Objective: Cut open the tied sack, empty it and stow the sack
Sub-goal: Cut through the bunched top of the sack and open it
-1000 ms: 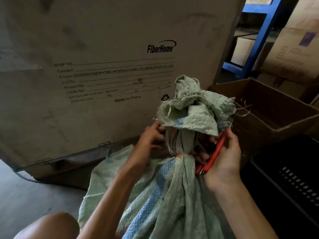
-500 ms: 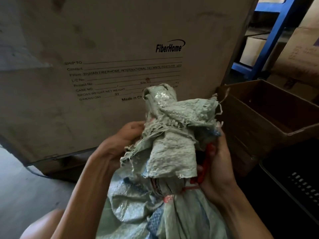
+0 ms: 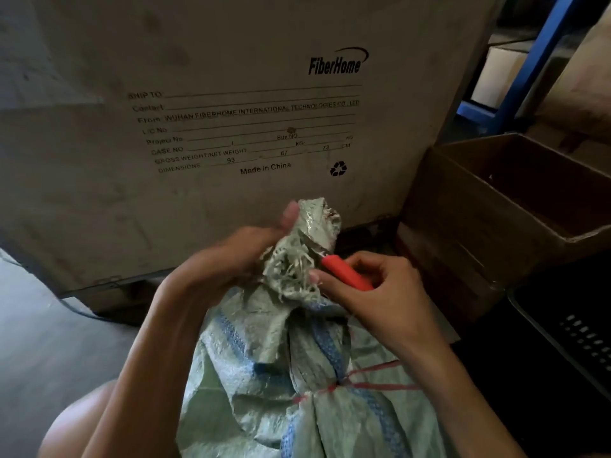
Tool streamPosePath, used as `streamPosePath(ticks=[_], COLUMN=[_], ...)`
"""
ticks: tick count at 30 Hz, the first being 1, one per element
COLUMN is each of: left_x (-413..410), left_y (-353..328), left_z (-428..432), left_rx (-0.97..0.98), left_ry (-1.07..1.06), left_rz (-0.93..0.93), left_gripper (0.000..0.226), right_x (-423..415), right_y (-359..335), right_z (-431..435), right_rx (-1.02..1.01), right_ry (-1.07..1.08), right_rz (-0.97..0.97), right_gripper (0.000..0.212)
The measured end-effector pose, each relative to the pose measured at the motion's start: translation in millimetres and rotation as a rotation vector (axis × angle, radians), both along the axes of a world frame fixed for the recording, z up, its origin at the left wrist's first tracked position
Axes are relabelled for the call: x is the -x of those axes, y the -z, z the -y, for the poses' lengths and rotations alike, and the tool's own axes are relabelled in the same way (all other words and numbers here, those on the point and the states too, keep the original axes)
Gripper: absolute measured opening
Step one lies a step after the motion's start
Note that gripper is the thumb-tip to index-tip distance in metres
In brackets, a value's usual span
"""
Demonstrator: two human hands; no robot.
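A pale green woven sack [image 3: 264, 385] with blue stripes stands in front of me, its neck bound by a red string [image 3: 350, 380]. My left hand [image 3: 238, 256] grips the frayed, bunched top of the sack [image 3: 297, 259], thumb up against it. My right hand [image 3: 373, 292] holds a red-handled cutter [image 3: 345, 272], whose metal tip rests against the frayed top, well above the string. The blade is mostly hidden in the fabric.
A big grey FiberHome crate [image 3: 231, 110] stands right behind the sack. An open brown cardboard box [image 3: 515, 206] sits to the right, a black slotted plastic crate [image 3: 575, 332] in front of it. Blue shelving [image 3: 515, 77] holds boxes at the back right. My knee [image 3: 76, 424] is at bottom left.
The sack's top has been pulled lower and toward me. My right hand with the cutter has come up from the tied neck to the frayed top, and the red string is now exposed below.
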State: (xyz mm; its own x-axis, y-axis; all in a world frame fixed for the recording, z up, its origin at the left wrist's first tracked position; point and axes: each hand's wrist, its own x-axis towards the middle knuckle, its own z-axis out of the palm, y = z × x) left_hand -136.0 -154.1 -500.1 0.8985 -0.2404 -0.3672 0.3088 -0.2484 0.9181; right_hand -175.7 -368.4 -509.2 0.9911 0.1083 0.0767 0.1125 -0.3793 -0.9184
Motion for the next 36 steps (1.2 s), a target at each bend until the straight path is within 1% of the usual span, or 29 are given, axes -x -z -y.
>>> streamPosePath(ticks=[2,5,6,8,10,12,14,16,18,20,21,22,23,25,27,28,30,31,34,36], left_x=[-0.3,-1.1,-1.8,-3.9,-5.1,-7.5,-10.0,-11.2,-13.8,-16.9,-18.7,-20.3,-20.8,-20.4,-18.2,-18.1,-17.1,-16.6,-12.6,-8.5], left_y=[2.3,9.7,11.6,15.6,18.2,21.2,23.3,23.5,23.8,24.6,25.9,27.8,29.0,28.9,26.7,26.7,26.6,27.1,24.6,20.4], left_z=[6.4,3.1,1.6,-0.2,1.9,3.5,3.1,3.0,1.8,-0.2,-1.8,-2.8,-3.0,-0.1,6.9,10.3,18.0,21.2,31.0,38.9], left_rx=[-0.03,0.128,0.183,0.263,0.297,0.319,0.312,0.291,0.289,0.289,0.294,0.305,0.316,0.344,0.382,0.402,0.434,0.453,0.579,0.668], left_ry=[-0.106,-0.216,-0.235,-0.282,-0.316,-0.332,-0.338,-0.35,-0.411,-0.505,-0.545,-0.578,-0.6,-0.609,-0.574,-0.557,-0.522,-0.497,-0.384,-0.344], left_rz=[0.052,0.043,0.031,0.007,-0.007,-0.015,-0.002,0.024,0.064,0.084,0.083,0.076,0.076,0.092,0.114,0.124,0.129,0.126,0.093,0.07], left_gripper=[0.093,0.086,0.082,0.066,0.054,0.054,0.044,0.037,0.037,0.039,0.04,0.042,0.045,0.051,0.06,0.058,0.046,0.046,0.061,0.065], right_x=[0.1,-6.0,-6.0,-5.5,-6.0,-7.4,-9.1,-12.0,-14.5,-15.5,-15.4,-14.8,-14.5,-14.2,-13.8,-14.1,-16.3,-17.1,-13.8,-9.5], right_y=[0.9,-0.8,-5.9,-15.5,-19.8,-20.6,-24.5,-30.9,-38.2,-42.4,-44.2,-46.1,-47.4,-49.3,-49.9,-48.2,-40.2,-35.0,-20.4,-11.4], right_z=[-5.0,-3.8,-1.2,5.2,10.3,12.9,15.7,25.6,42.3,61.5,70.9,79.2,86.4,94.9,93.2,88.5,72.6,62.5,30.8,15.0], right_rx=[-0.073,-0.167,-0.188,-0.233,-0.242,-0.256,-0.267,-0.195,-0.04,0.193,0.292,0.358,0.378,0.326,0.223,0.167,0.061,0.015,-0.059,-0.07], right_ry=[0.008,-0.006,-0.022,-0.051,-0.04,-0.024,-0.044,-0.083,-0.132,-0.198,-0.22,-0.235,-0.255,-0.286,-0.242,-0.196,-0.09,-0.034,0.067,0.092], right_rz=[-0.076,-0.181,-0.213,-0.265,-0.296,-0.32,-0.349,-0.357,-0.297,-0.196,-0.174,-0.179,-0.196,-0.228,-0.218,-0.184,-0.086,-0.033,0.127,0.229], right_gripper=[0.044,0.045,0.041,0.03,0.023,0.02,0.019,0.02,0.022,0.029,0.033,0.034,0.033,0.028,0.028,0.031,0.038,0.04,0.043,0.042])
